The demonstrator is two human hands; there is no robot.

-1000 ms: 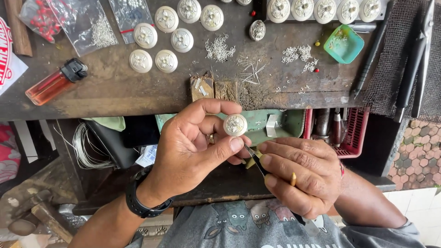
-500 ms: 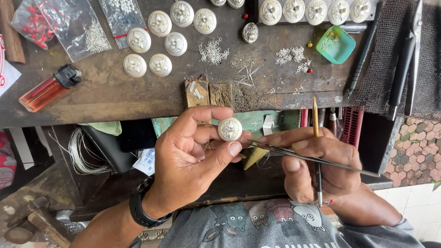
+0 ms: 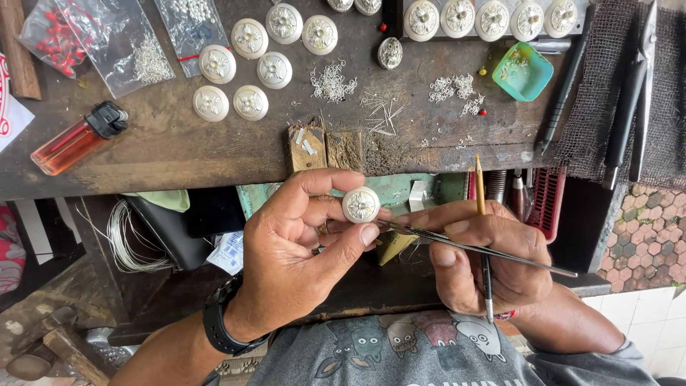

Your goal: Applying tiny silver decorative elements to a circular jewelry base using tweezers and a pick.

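While left hand [image 3: 300,250] pinched the round silver button [image 3: 361,204] face-up for access, right hand [image 3: 486,257] gripped tweezers [image 3: 471,247] and 1 brush [image 3: 482,236], tips entering from 3 o'clock.

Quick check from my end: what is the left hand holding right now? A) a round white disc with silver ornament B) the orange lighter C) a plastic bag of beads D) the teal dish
A: the left hand pinches a round white disc between thumb and fingers, while the right hand brings tweezers to its edge; the orange lighter, teal dish and bag of beads all lie on the bench.
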